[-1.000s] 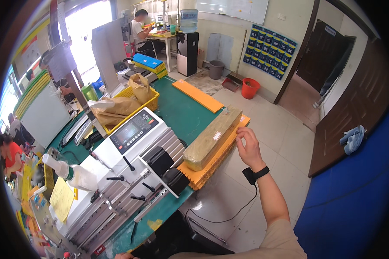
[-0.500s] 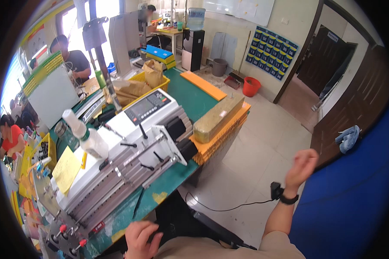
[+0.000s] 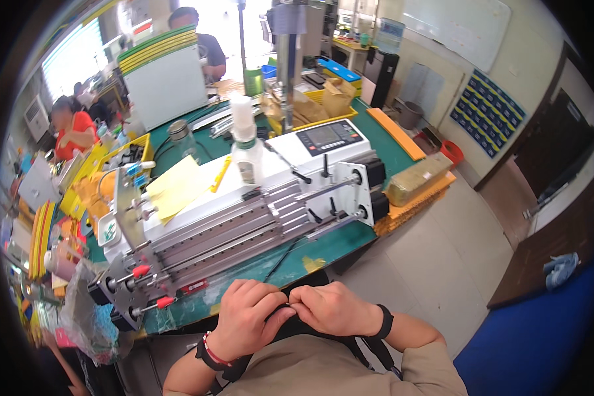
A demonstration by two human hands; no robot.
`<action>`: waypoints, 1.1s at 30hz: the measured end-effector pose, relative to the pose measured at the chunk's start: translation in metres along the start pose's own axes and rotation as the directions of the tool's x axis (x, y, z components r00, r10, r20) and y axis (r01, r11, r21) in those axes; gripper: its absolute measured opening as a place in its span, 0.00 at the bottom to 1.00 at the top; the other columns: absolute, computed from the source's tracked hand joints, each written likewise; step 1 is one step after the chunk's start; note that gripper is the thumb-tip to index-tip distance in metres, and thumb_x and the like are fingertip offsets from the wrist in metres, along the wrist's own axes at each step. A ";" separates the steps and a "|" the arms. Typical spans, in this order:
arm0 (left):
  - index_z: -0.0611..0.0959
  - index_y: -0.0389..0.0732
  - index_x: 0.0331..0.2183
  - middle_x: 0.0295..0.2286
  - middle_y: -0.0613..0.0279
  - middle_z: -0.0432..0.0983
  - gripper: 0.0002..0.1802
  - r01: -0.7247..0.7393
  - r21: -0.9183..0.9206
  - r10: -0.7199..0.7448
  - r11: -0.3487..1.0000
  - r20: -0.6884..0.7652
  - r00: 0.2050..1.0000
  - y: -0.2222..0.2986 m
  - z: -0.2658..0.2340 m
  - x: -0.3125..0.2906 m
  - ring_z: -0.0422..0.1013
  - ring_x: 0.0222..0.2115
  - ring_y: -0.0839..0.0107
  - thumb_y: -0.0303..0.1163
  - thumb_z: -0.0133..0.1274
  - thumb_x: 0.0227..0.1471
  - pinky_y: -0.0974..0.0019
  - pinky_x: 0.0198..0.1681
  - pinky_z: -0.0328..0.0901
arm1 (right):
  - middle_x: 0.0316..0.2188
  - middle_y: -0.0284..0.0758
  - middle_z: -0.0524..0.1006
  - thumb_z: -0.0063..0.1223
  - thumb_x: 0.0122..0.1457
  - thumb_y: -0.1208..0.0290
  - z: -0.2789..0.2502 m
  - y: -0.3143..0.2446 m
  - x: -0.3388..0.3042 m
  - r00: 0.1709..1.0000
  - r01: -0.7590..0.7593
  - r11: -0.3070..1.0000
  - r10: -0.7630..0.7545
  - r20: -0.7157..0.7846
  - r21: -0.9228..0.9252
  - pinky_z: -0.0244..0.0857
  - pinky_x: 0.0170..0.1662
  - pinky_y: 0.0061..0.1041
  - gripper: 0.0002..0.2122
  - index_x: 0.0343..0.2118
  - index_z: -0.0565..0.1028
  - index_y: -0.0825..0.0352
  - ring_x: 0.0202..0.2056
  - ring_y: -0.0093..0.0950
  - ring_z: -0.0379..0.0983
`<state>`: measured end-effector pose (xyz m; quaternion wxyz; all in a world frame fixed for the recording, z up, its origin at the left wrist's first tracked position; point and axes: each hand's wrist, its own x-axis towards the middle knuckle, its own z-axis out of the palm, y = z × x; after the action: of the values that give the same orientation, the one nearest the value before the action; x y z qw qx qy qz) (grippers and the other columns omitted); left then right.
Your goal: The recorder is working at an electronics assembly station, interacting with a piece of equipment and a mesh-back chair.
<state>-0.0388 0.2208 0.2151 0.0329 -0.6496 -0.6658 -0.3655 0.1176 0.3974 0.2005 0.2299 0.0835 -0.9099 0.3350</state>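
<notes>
My left hand [image 3: 247, 320] and my right hand [image 3: 333, 309] meet in front of my body, just off the near edge of the green-topped table [image 3: 307, 254]. Both have curled fingers, with thumbs and fingertips pinched together. Something small and dark shows between them, too hidden to name. Nearest to them is a long white and silver machine [image 3: 237, 228] with rails, black levers, red-tipped knobs and a keypad panel [image 3: 327, 136]. On its top stand a white spray bottle [image 3: 247, 162], a yellow sheet of paper [image 3: 177, 188] and a slim yellow tool [image 3: 221, 174].
A wrapped brown block [image 3: 416, 181] lies on stacked orange strips [image 3: 412, 210] at the table's right end. Beyond the machine are a glass jar [image 3: 181, 140] and a yellow basket with paper bags [image 3: 338, 96]. Other people sit farther back. A red bucket [image 3: 450, 153] stands by the wall.
My right hand has come in from the far right to meet my left hand, and both are now pinched together. The view has turned left, so the machine appears farther right.
</notes>
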 end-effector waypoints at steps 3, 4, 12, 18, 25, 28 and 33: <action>0.86 0.43 0.36 0.34 0.62 0.82 0.16 0.024 0.106 -0.016 0.994 -0.073 0.997 -0.002 -0.013 0.002 0.75 0.33 0.58 0.39 0.73 0.49 0.55 0.39 0.65 | 0.29 0.37 0.80 0.62 0.65 0.76 -0.001 0.003 0.021 0.998 0.049 0.997 -0.047 0.033 -0.058 0.75 0.31 0.35 0.09 0.43 0.72 0.68 0.30 0.39 0.82; 0.86 0.43 0.36 0.34 0.62 0.82 0.16 0.033 0.161 -0.015 0.986 -0.113 0.993 -0.003 -0.016 0.005 0.75 0.33 0.58 0.39 0.73 0.49 0.55 0.40 0.66 | 0.29 0.37 0.80 0.62 0.65 0.76 -0.002 0.004 0.025 0.998 0.052 0.997 -0.050 0.041 -0.058 0.75 0.31 0.35 0.09 0.43 0.72 0.68 0.30 0.39 0.82; 0.84 0.39 0.35 0.33 0.58 0.81 0.07 0.035 -0.169 -0.055 0.985 -0.115 0.992 -0.025 -0.010 0.017 0.75 0.33 0.55 0.23 0.66 0.53 0.56 0.37 0.67 | 0.29 0.41 0.81 0.62 0.66 0.75 -0.014 0.010 0.043 0.998 -0.069 0.992 0.069 0.007 0.105 0.74 0.33 0.36 0.06 0.42 0.77 0.69 0.30 0.42 0.81; 0.83 0.35 0.35 0.31 0.54 0.81 0.03 0.148 -0.400 -0.222 0.904 -0.144 0.964 -0.033 0.012 0.034 0.77 0.32 0.57 0.23 0.62 0.59 0.61 0.39 0.70 | 0.26 0.39 0.79 0.62 0.67 0.75 -0.023 0.011 0.047 0.950 -0.282 0.937 0.303 -0.075 0.206 0.70 0.29 0.27 0.04 0.38 0.80 0.71 0.24 0.27 0.77; 0.86 0.32 0.40 0.33 0.64 0.83 0.09 0.322 -0.654 -0.467 0.685 -0.055 0.882 -0.031 0.041 0.046 0.76 0.33 0.75 0.30 0.60 0.68 0.69 0.40 0.70 | 0.23 0.37 0.79 0.61 0.67 0.74 -0.023 0.032 0.053 0.849 -0.349 0.933 0.355 -0.391 0.089 0.70 0.28 0.29 0.05 0.35 0.79 0.71 0.23 0.27 0.77; 0.86 0.32 0.46 0.39 0.64 0.83 0.11 0.367 -0.743 -0.533 0.560 0.016 0.846 -0.033 0.044 0.056 0.77 0.37 0.78 0.30 0.58 0.69 0.71 0.41 0.71 | 0.23 0.42 0.81 0.58 0.67 0.72 -0.051 0.071 0.071 0.677 -0.497 0.868 0.370 -0.636 -0.024 0.72 0.30 0.35 0.07 0.34 0.78 0.71 0.25 0.34 0.82; 0.82 0.31 0.56 0.50 0.58 0.81 0.19 0.340 -0.853 -0.460 0.397 0.136 0.878 -0.044 0.050 0.083 0.77 0.51 0.71 0.32 0.57 0.70 0.67 0.53 0.72 | 0.22 0.44 0.82 0.58 0.67 0.69 -0.075 0.111 0.090 0.681 -0.585 0.810 0.458 -0.571 -0.048 0.74 0.33 0.36 0.12 0.31 0.78 0.73 0.25 0.34 0.82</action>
<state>-0.0691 0.3224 0.2019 -0.3408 -0.3758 -0.5282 -0.6809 0.0316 0.5312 0.2299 0.3758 -0.3041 -0.8258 0.2903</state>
